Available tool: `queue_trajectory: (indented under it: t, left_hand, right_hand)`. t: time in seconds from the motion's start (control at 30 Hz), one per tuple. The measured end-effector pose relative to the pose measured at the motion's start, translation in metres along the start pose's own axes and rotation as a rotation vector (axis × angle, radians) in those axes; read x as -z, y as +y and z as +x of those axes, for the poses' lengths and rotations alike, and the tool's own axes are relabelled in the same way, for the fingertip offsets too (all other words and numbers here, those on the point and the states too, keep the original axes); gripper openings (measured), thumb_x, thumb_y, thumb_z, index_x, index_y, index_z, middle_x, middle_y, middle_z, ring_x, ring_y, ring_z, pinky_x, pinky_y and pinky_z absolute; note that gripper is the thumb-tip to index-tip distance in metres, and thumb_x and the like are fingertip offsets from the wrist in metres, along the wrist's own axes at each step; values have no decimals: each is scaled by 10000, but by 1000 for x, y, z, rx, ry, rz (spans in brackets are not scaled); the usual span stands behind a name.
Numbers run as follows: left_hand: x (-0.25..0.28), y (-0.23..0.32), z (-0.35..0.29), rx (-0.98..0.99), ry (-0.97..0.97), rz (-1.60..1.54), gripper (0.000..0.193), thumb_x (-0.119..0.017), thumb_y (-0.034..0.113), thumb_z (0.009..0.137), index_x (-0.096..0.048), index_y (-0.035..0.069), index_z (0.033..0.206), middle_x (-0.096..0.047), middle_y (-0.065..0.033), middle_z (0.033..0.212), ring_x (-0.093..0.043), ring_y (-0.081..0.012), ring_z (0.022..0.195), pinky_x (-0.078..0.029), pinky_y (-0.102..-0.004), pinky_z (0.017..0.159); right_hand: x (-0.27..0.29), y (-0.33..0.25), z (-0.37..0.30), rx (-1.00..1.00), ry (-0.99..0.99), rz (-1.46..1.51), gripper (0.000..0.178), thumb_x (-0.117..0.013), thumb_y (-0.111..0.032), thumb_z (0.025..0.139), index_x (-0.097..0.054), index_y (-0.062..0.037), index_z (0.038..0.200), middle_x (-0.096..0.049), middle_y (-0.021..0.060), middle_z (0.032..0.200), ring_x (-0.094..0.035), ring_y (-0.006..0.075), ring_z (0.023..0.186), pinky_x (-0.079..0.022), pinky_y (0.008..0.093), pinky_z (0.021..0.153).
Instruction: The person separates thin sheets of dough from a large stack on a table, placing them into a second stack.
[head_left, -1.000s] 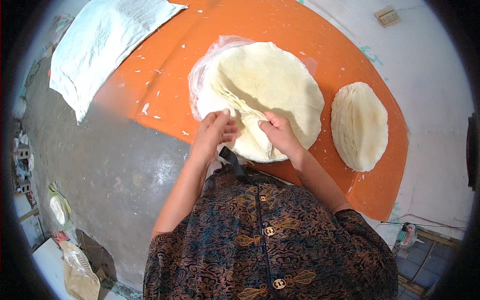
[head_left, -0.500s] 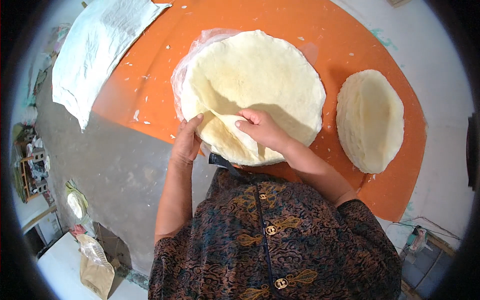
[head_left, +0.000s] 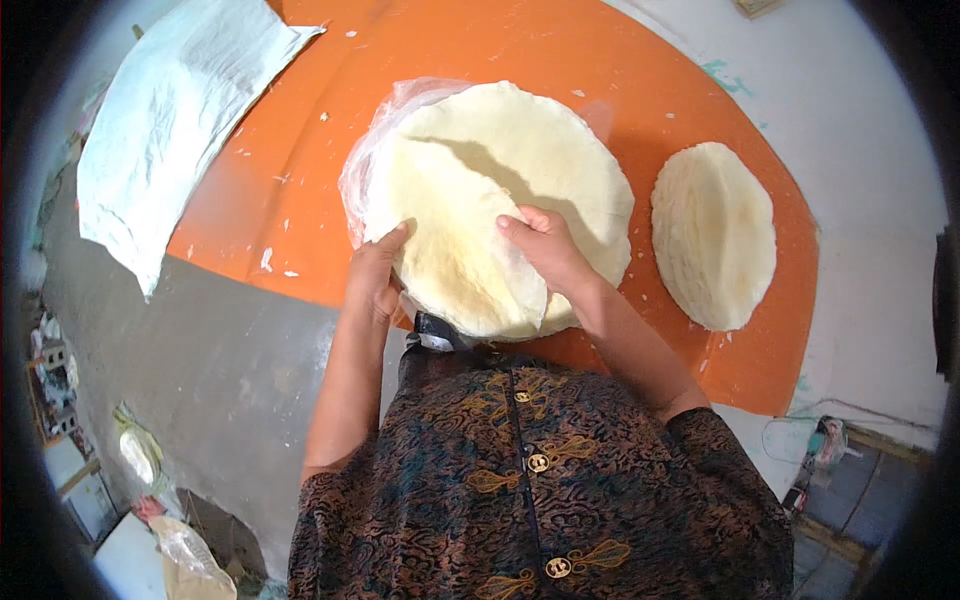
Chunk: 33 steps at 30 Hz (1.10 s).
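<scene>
A pale, thin round flatbread (head_left: 450,225) is partly folded over, its flap standing off the stack of round flatbreads (head_left: 570,145) beneath and casting a shadow on it. My right hand (head_left: 548,252) is closed on the flap's right edge, thumb on top. At the left edge of the same flatbread, my left hand (head_left: 376,270) pinches with the thumb above and the fingers hidden below. Clear plastic film (head_left: 358,175) sticks out from under the stack at its left. To the right lies a stack of folded flatbreads (head_left: 712,235).
An orange-covered table (head_left: 480,40) bears the stacks and scattered pale flakes. A white cloth (head_left: 160,130) hangs over its far left edge. Grey floor (head_left: 240,350) shows at the left, with a brown paper bag (head_left: 195,570) at the lower left.
My right hand has drawn the flap's edge slightly right, and the flatbread now lies folded over more broadly. My left hand stays at the left edge. The whole view has shifted a little.
</scene>
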<state>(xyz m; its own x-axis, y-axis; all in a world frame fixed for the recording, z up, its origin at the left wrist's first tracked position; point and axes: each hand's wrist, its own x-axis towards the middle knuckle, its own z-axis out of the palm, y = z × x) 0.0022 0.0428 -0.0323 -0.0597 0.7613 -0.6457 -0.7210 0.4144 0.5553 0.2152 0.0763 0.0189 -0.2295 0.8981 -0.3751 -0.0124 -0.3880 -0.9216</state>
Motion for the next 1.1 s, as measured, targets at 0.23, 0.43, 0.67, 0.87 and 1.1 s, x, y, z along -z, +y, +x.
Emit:
queue_trajectory:
  t: [0.23,0.43,0.67,0.87,1.1]
  left_hand:
    - [8,-3,-3,20,-10,-52,362,-703,97,814,-541,-55,1100,-621,-152,1043,-610,-259,931,-533,-392,796]
    - [1,6,-5,91,-60,4,446,-663,96,844,-475,-21,1232,-585,-152,1151,-586,-287,1017,-503,-433,878]
    - [46,-1,16,170,-254,-70,339,-582,208,852,-538,29,1137,-632,-91,1033,-640,-215,818,-543,-318,688]
    - [58,-4,22,174,-285,12,205,-601,146,801,-605,42,978,-658,-49,844,-619,-149,609,-508,-260,529]
    - [26,-1,2,59,-239,59,197,-710,159,780,-585,81,911,-605,-3,739,-496,-73,522,-385,-213,436]
  right_hand:
    - [68,-77,-32,197,506,-494,250,-552,-200,926,-614,16,1035,-634,41,917,-578,118,803,-490,276,718]
    - [103,-265,-116,701,867,-491,239,-538,-145,931,-588,19,1098,-644,62,942,-608,132,813,-501,267,694]
    - [40,-134,4,589,187,-1154,172,-518,-128,866,-648,-51,947,-633,100,900,-587,239,890,-485,359,776]
    - [-68,8,-9,535,62,-1124,197,-566,-18,809,-631,-32,994,-600,117,964,-594,310,863,-491,364,736]
    - [-65,17,-16,542,8,-980,224,-596,-62,814,-617,-15,1032,-592,133,981,-596,310,886,-488,359,763]
